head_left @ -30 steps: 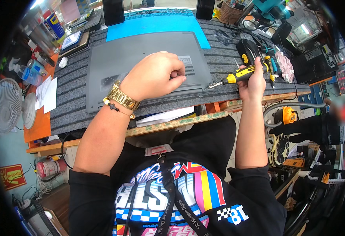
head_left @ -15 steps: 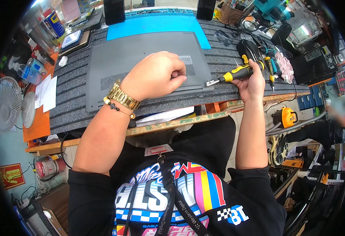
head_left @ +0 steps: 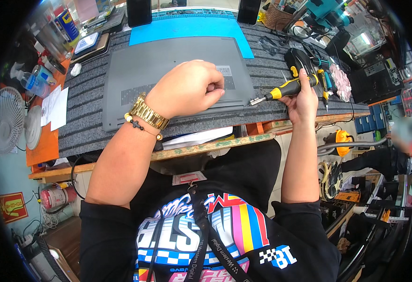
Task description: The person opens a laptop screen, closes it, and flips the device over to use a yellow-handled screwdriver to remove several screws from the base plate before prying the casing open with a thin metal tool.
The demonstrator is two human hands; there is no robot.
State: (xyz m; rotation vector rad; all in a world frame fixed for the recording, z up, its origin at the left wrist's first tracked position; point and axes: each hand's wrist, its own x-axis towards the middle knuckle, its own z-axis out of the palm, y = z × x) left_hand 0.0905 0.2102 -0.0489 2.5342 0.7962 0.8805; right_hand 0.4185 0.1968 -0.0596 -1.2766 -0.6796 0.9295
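A closed grey laptop [head_left: 135, 63] lies bottom side up on the ribbed grey mat, with vents and a label showing. Over its middle is my left hand [head_left: 192, 89], its fingers curled in and the thumb bent close to them. Whatever those fingers hold, if anything, is hidden. Off the laptop's near right corner, my right hand [head_left: 303, 101] grips a yellow and black electric screwdriver [head_left: 285, 90], its tip pointing left. Small shiny metal pieces, which look like screws, cluster at the tip [head_left: 256, 101] beside that corner.
A blue mat [head_left: 187, 33] lies behind the laptop. To the right are a black tool case [head_left: 296, 57], more hand tools and a crumpled pink-white wrapper [head_left: 340, 77]. Papers [head_left: 59, 110] and a white fan [head_left: 7, 121] are at the left. Another person [head_left: 398, 157] is at the far right.
Both hands hold nearly the same poses. The view has shifted slightly, and the other person at the far right has moved a little to the left.
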